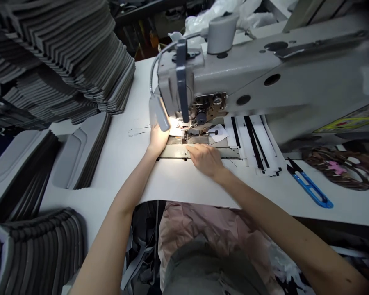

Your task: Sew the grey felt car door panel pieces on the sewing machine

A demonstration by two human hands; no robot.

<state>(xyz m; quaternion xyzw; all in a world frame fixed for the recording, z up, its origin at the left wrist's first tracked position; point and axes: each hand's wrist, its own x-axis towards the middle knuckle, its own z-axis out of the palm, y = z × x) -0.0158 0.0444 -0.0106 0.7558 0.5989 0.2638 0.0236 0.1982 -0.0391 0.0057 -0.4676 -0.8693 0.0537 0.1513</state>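
On the table (203, 188) I see the sewing machine (264, 78) reaching in from the right, strips (255, 143) under its arm, snips (310, 183) and a hair clip (347, 168) right of those, and stacks of fabric pieces (70, 53) along the left.

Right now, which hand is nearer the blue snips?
The right hand: it's at the front edge of the metal plate, on the side towards the snips. The left hand is farther off, beside the lamp.

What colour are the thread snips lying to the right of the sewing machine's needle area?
Blue handles, dark blades; the head view shows them.
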